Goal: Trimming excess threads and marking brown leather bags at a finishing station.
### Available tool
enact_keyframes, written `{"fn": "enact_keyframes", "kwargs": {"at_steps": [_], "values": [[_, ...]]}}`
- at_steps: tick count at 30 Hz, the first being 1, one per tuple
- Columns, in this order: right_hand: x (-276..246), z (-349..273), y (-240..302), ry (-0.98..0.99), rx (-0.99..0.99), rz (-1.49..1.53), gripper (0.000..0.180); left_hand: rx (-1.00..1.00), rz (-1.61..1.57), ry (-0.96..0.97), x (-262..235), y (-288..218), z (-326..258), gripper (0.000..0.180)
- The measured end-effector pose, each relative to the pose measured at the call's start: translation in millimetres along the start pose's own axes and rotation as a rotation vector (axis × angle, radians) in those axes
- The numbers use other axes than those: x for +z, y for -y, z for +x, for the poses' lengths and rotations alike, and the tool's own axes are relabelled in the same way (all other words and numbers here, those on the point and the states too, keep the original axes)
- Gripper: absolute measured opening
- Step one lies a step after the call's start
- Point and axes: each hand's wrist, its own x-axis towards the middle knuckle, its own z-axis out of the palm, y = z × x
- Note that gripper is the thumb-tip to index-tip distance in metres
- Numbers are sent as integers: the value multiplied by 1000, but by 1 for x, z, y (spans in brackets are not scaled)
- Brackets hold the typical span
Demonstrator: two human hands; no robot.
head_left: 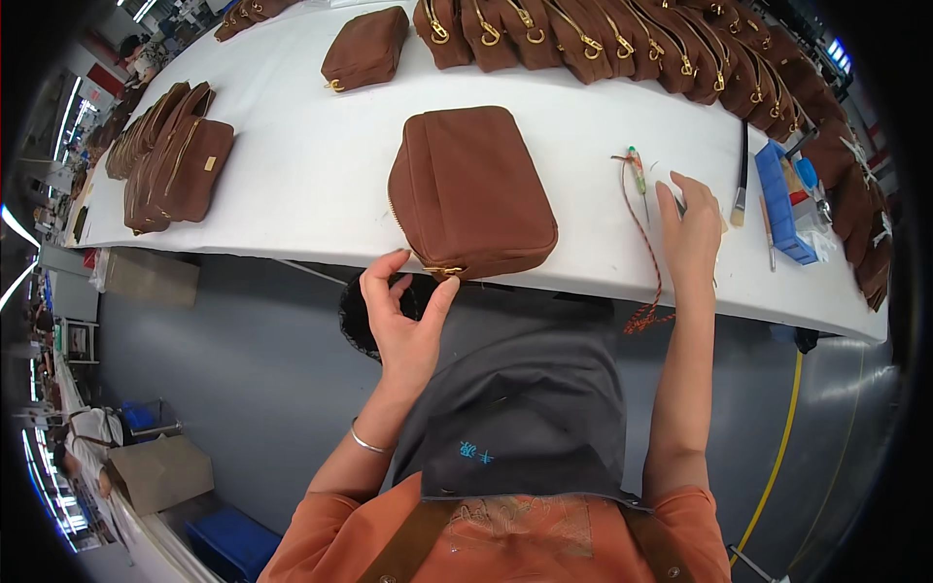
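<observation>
- Have one brown bag (476, 189) lying on its broad face on the white table (301, 199), at the near edge, straight ahead of the body.
- At its near left corner, have left hand (400, 325) with thumb and forefinger a little apart, one to each side of the gold zip pull (442, 270). Looks like fingertip contact; can't tell whether pinched tight.
- From that grip, find nearly all of the bag ahead and to the right. Would call the long axis roughly fore-and-aft, far end leaning slightly left; can't be sure, given the lens bend.
- Can follow the zip from the near corner up the left side, so on the left hand's side.
- Count left as the nearer hand, right at the bag. Find right hand (692, 219) well apart to the right, over the table, fingers bent, thumb parted from them. Can make out something dark by the thumb; can't tell if held.
- Just left of right hand: see green-handled tool (637, 170) and red cord (649, 255) trailing over the edge.
- Further right: see brush (741, 189) and blue tray (775, 189).
- Beyond: see row of brown bags (588, 44) along the far side.
- Off left: see bag stack (190, 175).
</observation>
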Motion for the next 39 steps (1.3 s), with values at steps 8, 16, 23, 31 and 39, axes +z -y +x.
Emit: {"fn": "enact_keyframes", "kwargs": {"at_steps": [8,16,23,31,39], "values": [[-4,-8,20,142,266,281,28,-585,-473,226,8,-7,-25,32],[-36,-30,-8,-25,383,258,26,-643,-518,268,16,-18,-16,29],[-34,-38,-28,129,301,-45,31,-704,-546,241,16,-17,-17,27],[-32,-19,-39,203,209,-130,34,-748,-643,236,19,-17,-19,28],[-56,-29,-2,50,544,676,44,-740,-635,224,19,-16,-19,26]]}}
